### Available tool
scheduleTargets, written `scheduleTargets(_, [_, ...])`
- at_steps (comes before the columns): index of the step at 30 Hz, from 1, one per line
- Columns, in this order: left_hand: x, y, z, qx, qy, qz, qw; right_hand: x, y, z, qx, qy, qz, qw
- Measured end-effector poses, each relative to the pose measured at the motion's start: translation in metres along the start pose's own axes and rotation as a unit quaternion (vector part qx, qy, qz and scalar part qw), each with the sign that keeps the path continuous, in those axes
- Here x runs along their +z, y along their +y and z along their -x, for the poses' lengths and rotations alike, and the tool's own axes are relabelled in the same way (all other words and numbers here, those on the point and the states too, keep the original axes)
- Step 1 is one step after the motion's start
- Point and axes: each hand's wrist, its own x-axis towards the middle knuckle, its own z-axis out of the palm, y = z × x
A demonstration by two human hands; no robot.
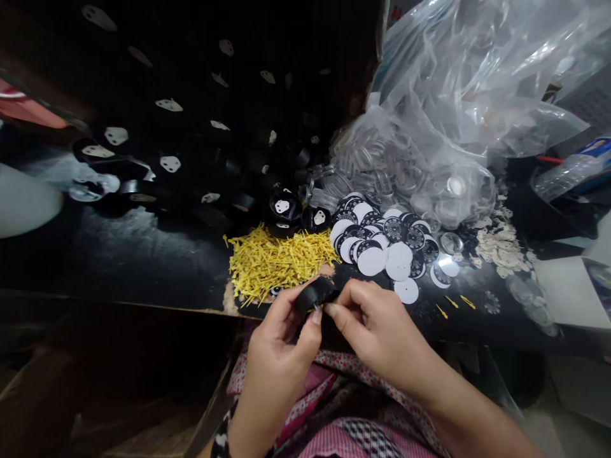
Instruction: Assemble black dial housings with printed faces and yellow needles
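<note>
My left hand [282, 346] is closed round a short black cylindrical case [315, 294], tilted at the table's front edge. Against the case's near side, my right hand [375, 327] has its thumb and finger pinched together; whatever they grip there is too small and hidden to name. A heap of thin yellow pointers [277, 264] lies just beyond my left hand. Beyond my right hand is a pile of round dial discs [370, 259], some showing black printed faces and others white backs. Several loose yellow pointers [451, 302] lie right of my right hand.
Many black cases with pale plates [170, 164] fill the dark area at the back left. Clear round covers [372, 156] spill below a large plastic bag [458, 76]. Small pale plates [501, 245] form a heap at right, near a white box [573, 289].
</note>
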Motion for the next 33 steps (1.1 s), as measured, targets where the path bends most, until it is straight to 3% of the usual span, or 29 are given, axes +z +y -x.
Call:
scheduleTargets(2, [-0.002,-0.001,-0.003,-0.045,-0.031,0.047,0.997,-0.005,0.000,-0.003,-0.018,-0.006,0.013,1.000])
scheduleTargets(6, [-0.006,-0.008,-0.008,-0.091,-0.068,0.112,0.987,-0.009,0.004,-0.011,-0.129,0.015,0.123,0.984])
scheduleTargets(9, [-0.005,-0.017,-0.005,-0.110,-0.032,0.099,0.988,-0.006,0.007,-0.017,-0.176,0.017,0.214,0.961])
scheduleTargets(11, [-0.001,-0.024,-0.001,-0.169,0.018,0.119,0.978,-0.003,0.007,-0.019,-0.180,0.023,0.229,0.956])
scheduleTargets(13, [0.004,-0.030,0.002,-0.219,0.050,0.151,0.963,-0.001,0.005,-0.020,-0.151,0.033,0.209,0.966])
scheduleTargets(15, [0.007,-0.032,0.002,-0.226,0.045,0.161,0.960,-0.004,0.002,-0.018,-0.094,0.027,0.166,0.981])
scheduleTargets(19, [0.004,-0.027,-0.007,-0.108,-0.021,0.030,0.993,-0.029,0.011,-0.024,-0.045,-0.060,0.056,0.996])
scheduleTargets(20, [0.002,-0.026,-0.009,-0.086,-0.029,-0.001,0.996,-0.040,0.019,-0.030,-0.039,-0.054,0.041,0.997])
scheduleTargets(21, [0.001,-0.025,-0.011,-0.079,-0.031,-0.017,0.996,-0.051,0.028,-0.039,-0.025,-0.034,0.042,0.998])
scheduleTargets(22, [0.001,-0.024,-0.013,-0.086,-0.028,-0.016,0.996,-0.061,0.039,-0.050,0.010,0.036,0.057,0.998])
scheduleTargets(24, [0.002,-0.024,-0.014,-0.106,-0.020,-0.006,0.994,-0.079,0.063,-0.076,0.117,0.174,0.177,0.962])
scheduleTargets(29, [0.005,-0.025,-0.013,-0.093,-0.029,-0.018,0.995,-0.095,0.103,-0.121,0.158,0.193,0.196,0.948])
scheduleTargets(33, [0.004,-0.022,-0.014,-0.106,-0.027,0.006,0.994,-0.099,0.106,-0.116,0.151,0.214,0.140,0.955])
